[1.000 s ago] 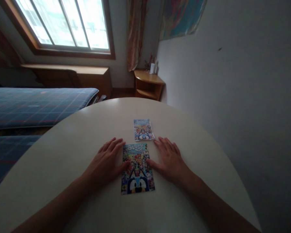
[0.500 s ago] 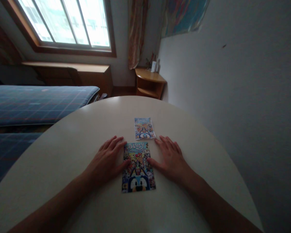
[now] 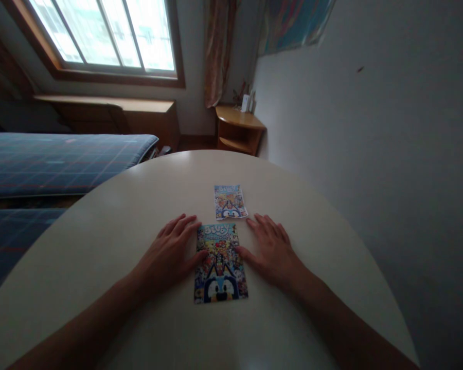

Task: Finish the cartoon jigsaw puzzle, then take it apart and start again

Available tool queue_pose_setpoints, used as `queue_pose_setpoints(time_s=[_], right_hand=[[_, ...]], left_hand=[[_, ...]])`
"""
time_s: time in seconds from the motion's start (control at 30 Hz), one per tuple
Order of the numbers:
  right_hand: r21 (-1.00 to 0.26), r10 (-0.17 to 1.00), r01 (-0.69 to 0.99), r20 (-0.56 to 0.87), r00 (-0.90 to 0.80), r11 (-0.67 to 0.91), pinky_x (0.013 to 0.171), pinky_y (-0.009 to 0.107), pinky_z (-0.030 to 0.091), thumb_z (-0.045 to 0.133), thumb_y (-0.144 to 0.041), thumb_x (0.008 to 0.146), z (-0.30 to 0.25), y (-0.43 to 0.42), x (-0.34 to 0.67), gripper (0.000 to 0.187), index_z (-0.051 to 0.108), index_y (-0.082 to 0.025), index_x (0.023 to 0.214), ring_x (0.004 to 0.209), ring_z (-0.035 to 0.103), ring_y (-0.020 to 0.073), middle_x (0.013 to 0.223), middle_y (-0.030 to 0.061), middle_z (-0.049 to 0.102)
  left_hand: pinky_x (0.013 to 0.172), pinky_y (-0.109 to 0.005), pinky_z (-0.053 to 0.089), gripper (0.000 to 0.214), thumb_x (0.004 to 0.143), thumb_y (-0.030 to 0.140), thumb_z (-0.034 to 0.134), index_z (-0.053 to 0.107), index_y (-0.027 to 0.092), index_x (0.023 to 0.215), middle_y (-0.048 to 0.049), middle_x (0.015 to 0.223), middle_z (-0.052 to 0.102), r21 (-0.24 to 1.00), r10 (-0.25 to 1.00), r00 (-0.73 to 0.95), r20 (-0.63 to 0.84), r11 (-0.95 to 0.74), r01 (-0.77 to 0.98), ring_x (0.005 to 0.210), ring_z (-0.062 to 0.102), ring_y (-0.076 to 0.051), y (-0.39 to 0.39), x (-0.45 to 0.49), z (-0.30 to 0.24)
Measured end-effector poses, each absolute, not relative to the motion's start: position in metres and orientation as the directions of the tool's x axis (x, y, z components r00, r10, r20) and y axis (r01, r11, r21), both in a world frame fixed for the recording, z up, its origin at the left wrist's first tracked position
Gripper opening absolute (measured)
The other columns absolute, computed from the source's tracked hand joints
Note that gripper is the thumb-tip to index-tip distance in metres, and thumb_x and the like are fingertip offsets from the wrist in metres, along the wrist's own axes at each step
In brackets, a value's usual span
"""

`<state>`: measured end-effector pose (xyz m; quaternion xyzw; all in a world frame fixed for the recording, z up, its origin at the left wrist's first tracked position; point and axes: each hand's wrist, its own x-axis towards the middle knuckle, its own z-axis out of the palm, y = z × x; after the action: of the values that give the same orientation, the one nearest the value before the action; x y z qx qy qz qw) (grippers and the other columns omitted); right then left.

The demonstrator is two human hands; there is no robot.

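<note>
A colourful cartoon picture card (image 3: 220, 263) with a blue dog face lies flat on the round cream table (image 3: 139, 205). My left hand (image 3: 170, 252) rests flat on the table at the card's left edge, fingers spread, thumb touching the card. My right hand (image 3: 270, 248) lies flat at the card's right edge, thumb on the card. A smaller card with the same picture (image 3: 230, 201) lies just beyond, apart from both hands.
A white wall (image 3: 370, 144) runs close along the table's right side. A bed with a blue plaid cover (image 3: 57, 162) stands to the left. A wooden corner shelf (image 3: 237, 128) and a window (image 3: 108, 36) are at the back.
Both hands and the cards stay in place. Only my head has shifted slightly, so the scene sits a little higher in the frame.
</note>
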<state>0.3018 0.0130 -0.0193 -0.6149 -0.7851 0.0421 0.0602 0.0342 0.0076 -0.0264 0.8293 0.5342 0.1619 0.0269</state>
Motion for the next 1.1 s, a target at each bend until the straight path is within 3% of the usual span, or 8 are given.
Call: queue_pose_setpoints(time_s=[0.27,0.57,0.87,1.1], right_hand=[[-0.128,0.971,0.963,0.039,-0.235,0.238,0.121,0.052,0.019,0.042,-0.063,0.093,-0.021,0.014,0.301,0.069,0.039,-0.022,0.149,0.148,0.024,0.0300,0.159,0.0079,0.032],[-0.120,0.964,0.959,0.091,-0.248,0.258,0.120,0.053,0.021,0.039,-0.064,0.094,-0.028,0.015,0.305,0.068,0.040,-0.022,0.148,0.146,0.027,0.0304,0.157,0.0085,0.035],[-0.129,0.967,0.959,0.077,-0.244,0.252,0.120,0.053,0.021,0.041,-0.063,0.093,-0.026,0.015,0.304,0.068,0.041,-0.022,0.148,0.146,0.027,0.0307,0.157,0.0087,0.035],[-0.138,0.968,0.958,0.058,-0.244,0.250,0.120,0.053,0.018,0.041,-0.063,0.093,-0.026,0.015,0.304,0.069,0.039,-0.021,0.149,0.147,0.026,0.0303,0.158,0.0090,0.033]], left_hand=[[0.114,-0.051,0.036,0.054,0.092,0.053,0.054,0.049,0.020,0.135,-0.0093,0.147,0.048,0.214,0.893,0.385,0.235,-0.434,0.875,0.140,0.037,-0.032,0.009,0.032,-0.028],[0.116,-0.050,0.034,0.039,0.099,0.039,0.044,0.049,0.022,0.134,-0.0072,0.146,0.049,0.242,0.887,0.387,0.250,-0.445,0.862,0.141,0.036,-0.029,0.012,0.029,-0.035],[0.116,-0.051,0.035,0.041,0.099,0.040,0.044,0.049,0.022,0.135,-0.0074,0.146,0.049,0.239,0.889,0.383,0.250,-0.440,0.866,0.141,0.036,-0.029,0.011,0.030,-0.034],[0.116,-0.050,0.035,0.050,0.096,0.050,0.049,0.048,0.022,0.137,-0.0075,0.147,0.048,0.224,0.897,0.375,0.236,-0.426,0.877,0.141,0.035,-0.030,0.011,0.031,-0.032]])
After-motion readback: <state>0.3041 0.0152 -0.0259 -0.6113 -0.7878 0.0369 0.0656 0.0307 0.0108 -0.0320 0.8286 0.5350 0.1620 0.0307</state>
